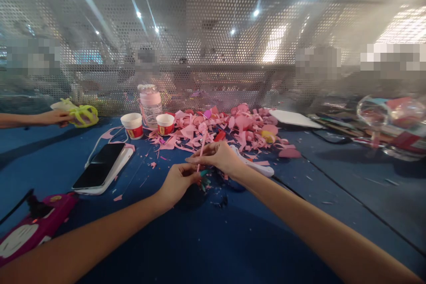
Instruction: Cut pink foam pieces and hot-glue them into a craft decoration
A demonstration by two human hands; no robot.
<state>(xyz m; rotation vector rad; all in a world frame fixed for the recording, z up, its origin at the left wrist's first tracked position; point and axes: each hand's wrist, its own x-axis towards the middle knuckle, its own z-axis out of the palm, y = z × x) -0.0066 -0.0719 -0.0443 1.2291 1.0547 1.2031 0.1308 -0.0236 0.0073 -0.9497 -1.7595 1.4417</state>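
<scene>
My right hand (218,156) pinches a thin pink stick (202,145) near its middle, over the blue table (213,239). My left hand (178,182) holds the stick's lower end, where small teal and dark bits cling at the fingertips. The stick points up toward a heap of pink paper scraps (229,131). A white tool (258,166), possibly scissors, lies just right of my right wrist.
A phone on a white power bank (101,169) lies at left, with two paper cups (133,125) and a plastic bottle (150,104) behind. A pink device (33,228) sits at the near left. Another person's hand (55,117) holds a yellow object at far left. Clutter fills the right.
</scene>
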